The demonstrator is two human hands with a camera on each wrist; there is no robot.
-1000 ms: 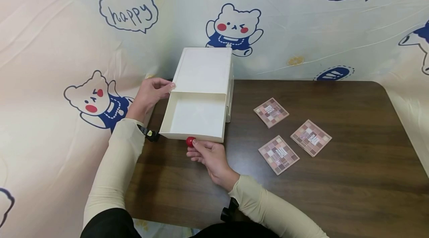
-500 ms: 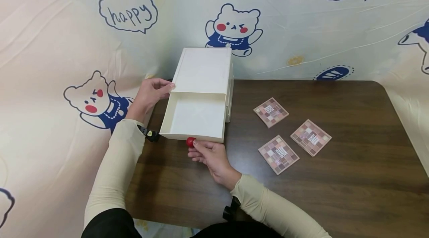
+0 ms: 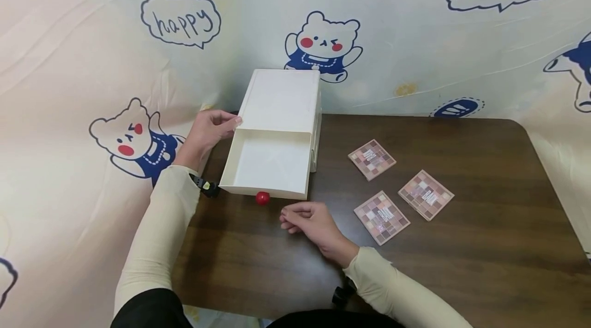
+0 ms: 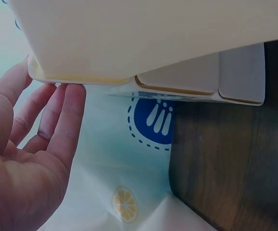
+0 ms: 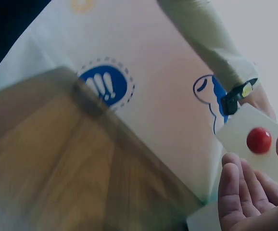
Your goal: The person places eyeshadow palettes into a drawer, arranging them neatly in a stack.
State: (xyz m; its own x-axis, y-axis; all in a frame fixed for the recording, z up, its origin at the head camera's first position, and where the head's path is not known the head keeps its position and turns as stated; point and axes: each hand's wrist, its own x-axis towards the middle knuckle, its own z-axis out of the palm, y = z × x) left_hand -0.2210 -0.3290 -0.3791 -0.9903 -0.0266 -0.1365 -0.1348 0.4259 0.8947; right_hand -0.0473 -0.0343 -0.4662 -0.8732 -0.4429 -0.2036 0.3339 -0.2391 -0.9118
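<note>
A white drawer cabinet (image 3: 280, 98) stands at the back of the table, its top drawer (image 3: 272, 161) pulled out toward me with nothing inside. My left hand (image 3: 205, 133) holds the cabinet's left upper edge; in the left wrist view its thumb lies at the corner and its fingertips press the side. A round red knob (image 3: 262, 198) sits on the drawer front. To the right of it and apart from it, my right hand (image 3: 318, 228) has loosely bent fingers and holds nothing. The right wrist view shows the red knob (image 5: 259, 140) beyond the fingertips.
Three square mosaic-patterned tiles (image 3: 381, 217) lie on the brown wooden table (image 3: 485, 256), right of the cabinet. Behind and to the left hangs a printed curtain (image 3: 397, 40) with cartoon bears. Further drawers (image 4: 177, 77) sit below the pulled-out one.
My right hand has let go of the red knob and moved back to the right. The left hand and the pulled-out drawer have stayed in place. The head view has tilted slightly.
</note>
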